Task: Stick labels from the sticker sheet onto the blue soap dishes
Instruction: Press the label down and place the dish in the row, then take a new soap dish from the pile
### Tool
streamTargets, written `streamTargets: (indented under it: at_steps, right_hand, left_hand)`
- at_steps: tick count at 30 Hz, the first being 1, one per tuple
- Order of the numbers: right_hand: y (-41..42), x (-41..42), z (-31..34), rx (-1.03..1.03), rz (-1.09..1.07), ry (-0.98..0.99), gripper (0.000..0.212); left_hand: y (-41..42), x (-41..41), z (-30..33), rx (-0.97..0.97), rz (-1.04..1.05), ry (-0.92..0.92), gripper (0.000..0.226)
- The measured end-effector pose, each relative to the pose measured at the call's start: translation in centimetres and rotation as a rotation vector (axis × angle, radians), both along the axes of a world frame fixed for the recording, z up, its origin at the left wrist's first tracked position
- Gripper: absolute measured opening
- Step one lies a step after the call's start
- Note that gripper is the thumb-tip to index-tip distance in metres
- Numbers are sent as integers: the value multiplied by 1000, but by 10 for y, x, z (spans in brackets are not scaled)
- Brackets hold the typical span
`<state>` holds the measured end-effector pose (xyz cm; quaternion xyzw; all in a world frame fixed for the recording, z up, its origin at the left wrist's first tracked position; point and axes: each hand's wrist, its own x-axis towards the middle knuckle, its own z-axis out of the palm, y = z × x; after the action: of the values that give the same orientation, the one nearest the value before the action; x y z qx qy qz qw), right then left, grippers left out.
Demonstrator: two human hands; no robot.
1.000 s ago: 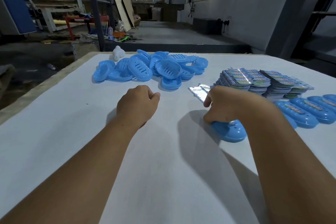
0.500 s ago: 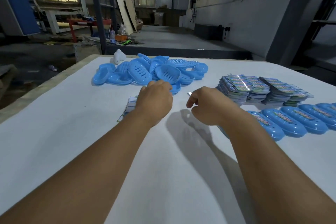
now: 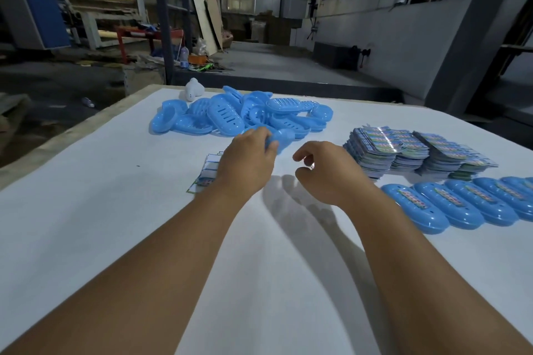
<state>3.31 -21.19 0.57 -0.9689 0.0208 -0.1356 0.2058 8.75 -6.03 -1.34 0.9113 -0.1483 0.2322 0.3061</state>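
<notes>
Left hand (image 3: 248, 166) grips an unlabelled soap dish (image 3: 281, 140); label print unreadable.

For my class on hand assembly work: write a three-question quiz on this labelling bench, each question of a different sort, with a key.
1. True or false: the left hand grips a blue soap dish at the near edge of the unlabelled pile.
2. Where does the row of labelled dishes lie?
A. beside the white object
B. on the table's right side, in front of the stacks of sticker sheets
C. under the left forearm
3. Fill in: the partly used sticker sheet lies just left of the ___ hand.

Key: 1 true; 2 B; 3 left. The right hand has curled fingers; whether they pinch a label cannot be told.
</notes>
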Motion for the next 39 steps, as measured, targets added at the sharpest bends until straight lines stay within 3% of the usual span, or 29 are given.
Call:
streamTargets:
  at_steps: [6,11,16,18,23,26,32,37,39]
  right_hand:
    - [0,-1,-4,105,106,-159,74]
    - [3,-2,-3,135,203,-171,70]
    - [4,-3,-4,156,232,-83,67]
    - [3,-2,-4,154,213,-52,66]
    - [-1,1,-7,99,94,75,66]
    - [-3,1,-10,88,83,140,68]
    - [-1,0,-9,30,87,216,75]
    - [1,-3,-7,6,91,218,74]
    - [2,-4,-6,0,90,216,75]
  left_hand:
    - [15,-8,10,-609,-93,314,28]
    - [26,-14,14,-948,-125,583,25]
    - [35,-17,13,-858,-51,653,30]
    - [38,-20,12,-735,-40,605,35]
    - [58,-21,5,81,299,157,29]
    - [67,-20,5,306,379,278,41]
    - [72,-14,4,186,336,372,50]
    - [76,-15,4,-89,301,388,61]
    - [77,-13,5,-231,279,417,53]
